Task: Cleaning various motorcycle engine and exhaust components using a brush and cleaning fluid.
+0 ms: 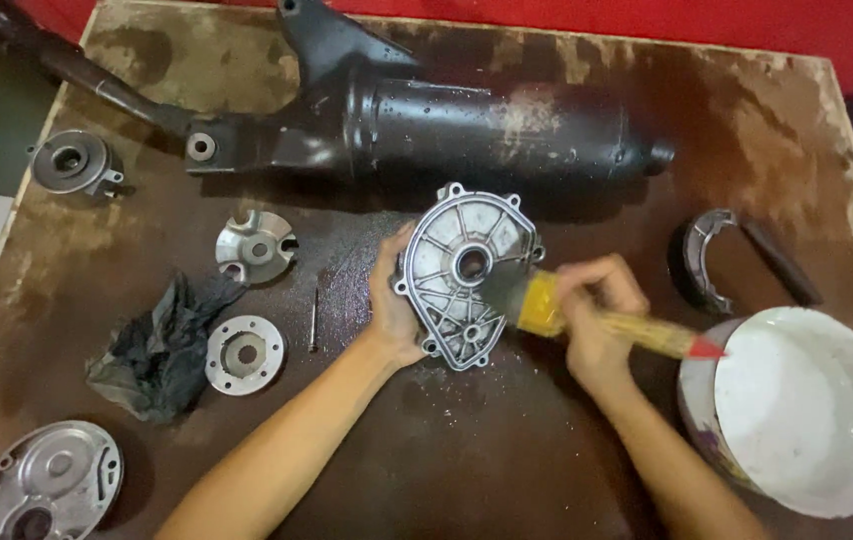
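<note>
- gear case cover (462, 275): silver-grey cast metal, ribbed
- paintbrush (587, 318): yellow ferrule and handle, red tip, dark bristles
- exhaust muffler (467, 125): black, pale dusty patch
- bucket (807, 410): white
- rag (162, 345): black
- board tabletop (507, 460): dark brown, wet-stained
- pulley plates (245, 353): silver

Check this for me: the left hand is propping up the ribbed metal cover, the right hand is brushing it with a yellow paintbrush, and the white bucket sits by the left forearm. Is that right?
Not quite. In the head view the white bucket sits by the right forearm, at the table's right edge. The rest holds: the left hand props up the ribbed metal cover, and the right hand brushes it with the yellow paintbrush.
</note>
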